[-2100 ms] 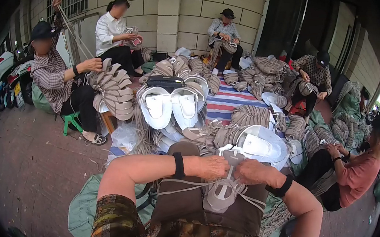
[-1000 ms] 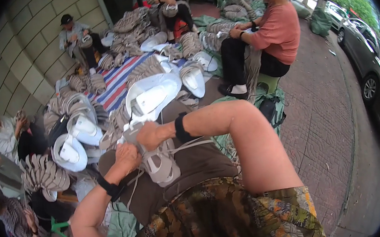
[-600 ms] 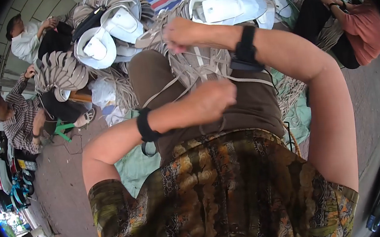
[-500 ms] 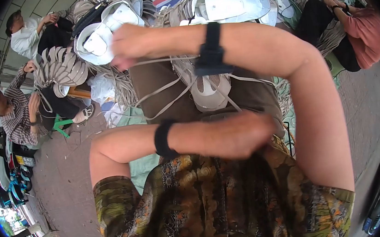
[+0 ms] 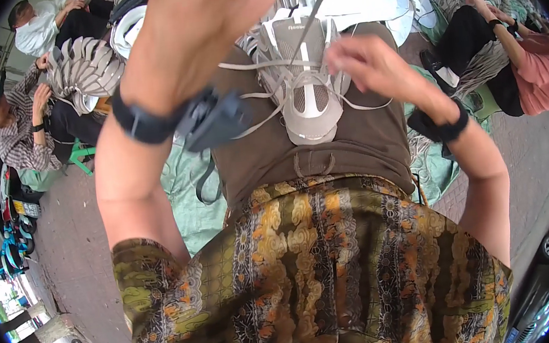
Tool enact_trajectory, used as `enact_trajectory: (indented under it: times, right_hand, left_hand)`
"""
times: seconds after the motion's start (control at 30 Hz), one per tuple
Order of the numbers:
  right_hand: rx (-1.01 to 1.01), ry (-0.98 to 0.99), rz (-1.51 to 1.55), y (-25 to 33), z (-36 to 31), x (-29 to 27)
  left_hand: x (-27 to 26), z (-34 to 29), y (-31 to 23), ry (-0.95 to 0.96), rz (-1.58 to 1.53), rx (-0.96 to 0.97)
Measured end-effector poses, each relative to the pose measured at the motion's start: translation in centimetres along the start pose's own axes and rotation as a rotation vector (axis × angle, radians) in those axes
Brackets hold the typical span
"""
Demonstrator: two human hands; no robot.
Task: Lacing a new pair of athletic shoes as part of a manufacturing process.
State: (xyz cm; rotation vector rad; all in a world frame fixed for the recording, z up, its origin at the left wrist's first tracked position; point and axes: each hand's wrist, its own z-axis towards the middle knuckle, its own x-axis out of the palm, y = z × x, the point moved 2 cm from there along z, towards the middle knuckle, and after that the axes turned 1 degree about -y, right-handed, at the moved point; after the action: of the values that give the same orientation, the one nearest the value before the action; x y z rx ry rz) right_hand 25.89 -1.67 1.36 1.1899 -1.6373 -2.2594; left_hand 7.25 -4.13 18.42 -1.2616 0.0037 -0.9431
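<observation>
From where I stand, a taupe shoe [image 5: 308, 97] lies along the middle of the person's lap [image 5: 247, 161], its toe pointing to the near edge by the waist. One dark lace [image 5: 317, 5] slants up past the upper rim. The right hand [image 5: 371, 71] bends its fingers at the shoe's right side; whether that grip pinches anything, I can't tell. The left hand [image 5: 220, 3] runs out of sight overhead, fingers cut off, so its grip can't be told either.
</observation>
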Motion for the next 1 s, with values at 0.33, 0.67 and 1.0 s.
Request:
enact_trajectory:
  times: [0.33, 0.67, 1.0]
  right_hand:
    - [0.142, 0.178, 0.006, -5.0, -7.3, 1.2]
    - [0.244, -0.113, 0.962, -12.0, -5.0, -6.6]
    - [0.058, -0.180, 0.989, -10.5, -6.6, -7.9]
  left_hand:
    - [-13.8, 5.2, 8.3, -0.222, 0.868, -0.060]
    - [-18.6, -9.2, 12.4, -0.197, 1.415, -0.286]
    - [-19.9, -10.5, 9.9, -0.161, 1.540, -0.170]
